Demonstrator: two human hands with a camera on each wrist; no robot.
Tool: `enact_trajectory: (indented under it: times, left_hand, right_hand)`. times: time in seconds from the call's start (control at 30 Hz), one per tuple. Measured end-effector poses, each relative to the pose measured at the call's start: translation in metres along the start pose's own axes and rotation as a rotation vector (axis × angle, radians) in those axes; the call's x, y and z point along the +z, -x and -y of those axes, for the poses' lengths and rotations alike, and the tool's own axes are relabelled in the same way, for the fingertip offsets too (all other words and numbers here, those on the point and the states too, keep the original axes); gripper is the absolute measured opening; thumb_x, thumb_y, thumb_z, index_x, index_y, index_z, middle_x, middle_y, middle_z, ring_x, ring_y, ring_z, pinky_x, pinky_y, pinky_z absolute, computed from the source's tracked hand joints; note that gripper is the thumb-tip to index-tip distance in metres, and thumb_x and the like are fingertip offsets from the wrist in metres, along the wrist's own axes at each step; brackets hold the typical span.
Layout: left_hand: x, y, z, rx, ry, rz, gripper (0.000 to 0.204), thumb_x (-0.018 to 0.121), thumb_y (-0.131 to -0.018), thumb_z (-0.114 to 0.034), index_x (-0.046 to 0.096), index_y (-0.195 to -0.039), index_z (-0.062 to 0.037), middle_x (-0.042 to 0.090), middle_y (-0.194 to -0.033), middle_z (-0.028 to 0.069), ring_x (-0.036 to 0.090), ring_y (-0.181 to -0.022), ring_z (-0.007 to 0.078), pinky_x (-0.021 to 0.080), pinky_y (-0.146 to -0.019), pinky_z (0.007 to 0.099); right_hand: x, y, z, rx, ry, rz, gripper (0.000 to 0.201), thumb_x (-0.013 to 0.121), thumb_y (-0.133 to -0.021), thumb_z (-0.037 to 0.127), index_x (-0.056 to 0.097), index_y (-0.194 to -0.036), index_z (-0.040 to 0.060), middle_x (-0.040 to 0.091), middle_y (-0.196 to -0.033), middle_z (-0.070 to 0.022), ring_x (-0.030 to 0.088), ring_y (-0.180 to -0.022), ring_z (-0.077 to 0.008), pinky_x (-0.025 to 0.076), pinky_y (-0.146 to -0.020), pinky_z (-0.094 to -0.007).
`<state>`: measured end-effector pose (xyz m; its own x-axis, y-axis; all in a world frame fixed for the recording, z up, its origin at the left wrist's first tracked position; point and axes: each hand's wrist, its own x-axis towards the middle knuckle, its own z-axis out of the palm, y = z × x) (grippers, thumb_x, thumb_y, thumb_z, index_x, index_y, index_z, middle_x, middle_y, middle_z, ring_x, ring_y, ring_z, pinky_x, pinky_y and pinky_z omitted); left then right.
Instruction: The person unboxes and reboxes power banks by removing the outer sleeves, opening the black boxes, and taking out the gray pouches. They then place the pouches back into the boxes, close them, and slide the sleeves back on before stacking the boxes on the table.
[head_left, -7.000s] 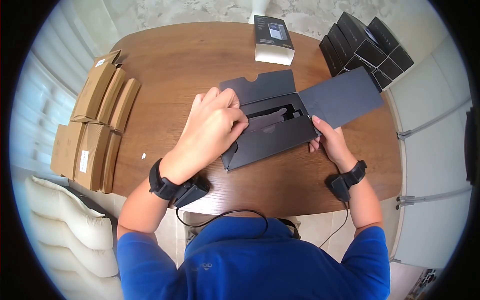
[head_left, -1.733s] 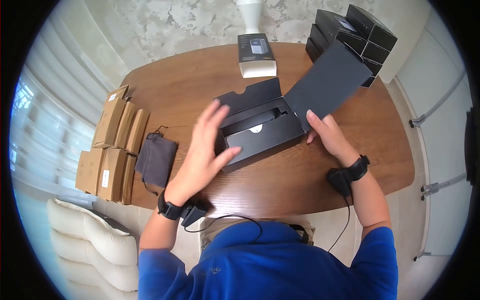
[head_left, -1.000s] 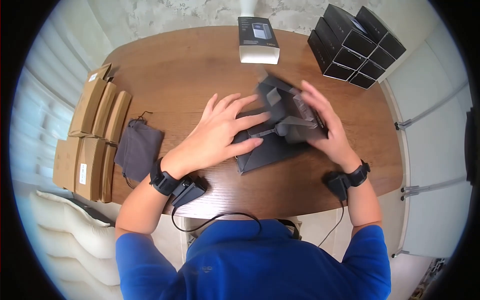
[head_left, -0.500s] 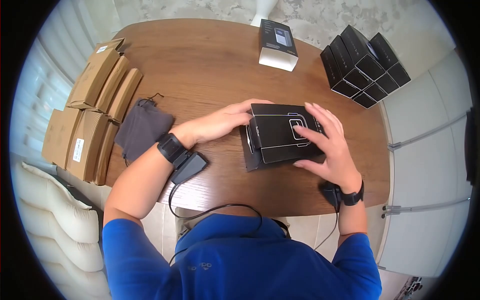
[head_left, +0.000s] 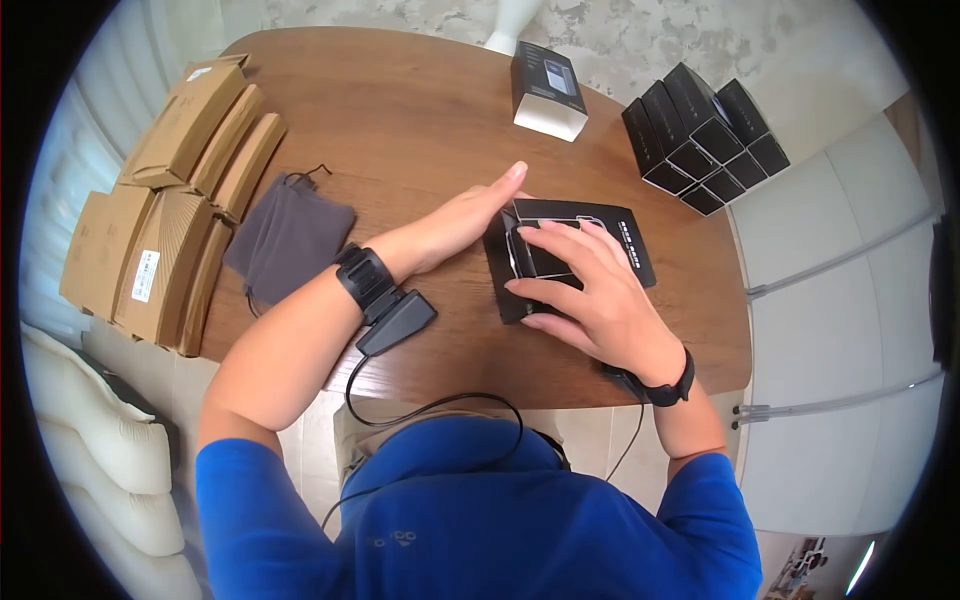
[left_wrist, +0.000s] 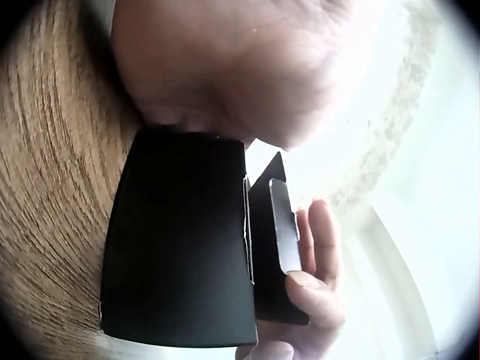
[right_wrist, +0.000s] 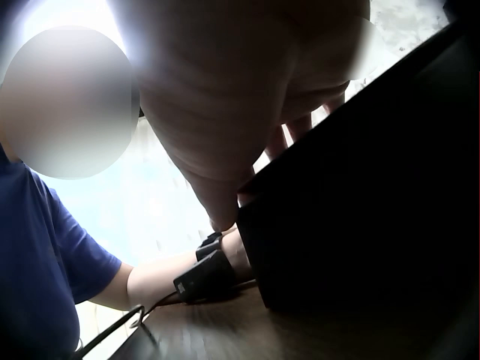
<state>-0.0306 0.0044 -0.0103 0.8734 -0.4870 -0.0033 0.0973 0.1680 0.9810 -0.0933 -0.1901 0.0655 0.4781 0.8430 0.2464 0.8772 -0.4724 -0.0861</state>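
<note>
A black cardboard box (head_left: 638, 262) lies on the wooden table in front of the person, its lid folded over the top. In the left wrist view the lid stands a little raised above the box end, and a tuck flap (left_wrist: 283, 225) sticks out from it. My right hand (head_left: 618, 312) lies across the lid with spread fingers, one fingertip right at the flap. Beside the far left corner of the box is my left hand (head_left: 460, 228), thumb straight and pointing away; its other fingers are mostly hidden. The box looks almost wholly dark in the right wrist view.
A grey drawstring pouch (head_left: 290, 240) lies left of the left forearm. Brown cartons (head_left: 185, 125) are stacked at the table's left edge. Black boxes (head_left: 705, 150) form a stack at the back right, and a printed box sleeve (head_left: 548, 85) sits at the back.
The pouch has left the box and lies on the table at left. The lid has swung over the box. My right hand has moved left across it to the flap.
</note>
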Motion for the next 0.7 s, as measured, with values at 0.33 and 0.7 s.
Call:
enact_trajectory:
  times: [0.33, 0.7]
  left_hand:
    - [-0.002, -0.003, 0.002, 0.015, -0.090, 0.083, 0.072, 0.025, -0.099, -0.057, 0.060, -0.121, 0.0020, 0.061, -0.121, 0.0150, 0.052, -0.116, 0.0201, 0.033, -0.106, 0.0320]
    - [-0.002, -0.003, 0.004, 0.071, -0.174, 0.093, 0.075, 0.025, -0.099, -0.058, 0.061, -0.118, 0.0048, 0.065, -0.113, 0.0164, 0.055, -0.110, 0.0219, 0.035, -0.103, 0.0328]
  right_hand:
    - [0.024, 0.003, 0.002, 0.030, -0.050, -0.081, 0.032, 0.076, -0.072, 0.021, 0.066, -0.102, 0.0107, 0.055, -0.126, -0.0128, 0.049, -0.120, -0.0334, 0.038, -0.100, -0.0482]
    - [0.031, 0.002, -0.003, 0.081, -0.128, -0.338, 0.023, 0.071, -0.067, 0.000, 0.060, -0.086, 0.0059, 0.058, -0.106, -0.0087, 0.057, -0.099, -0.0313, 0.046, -0.085, -0.0387]
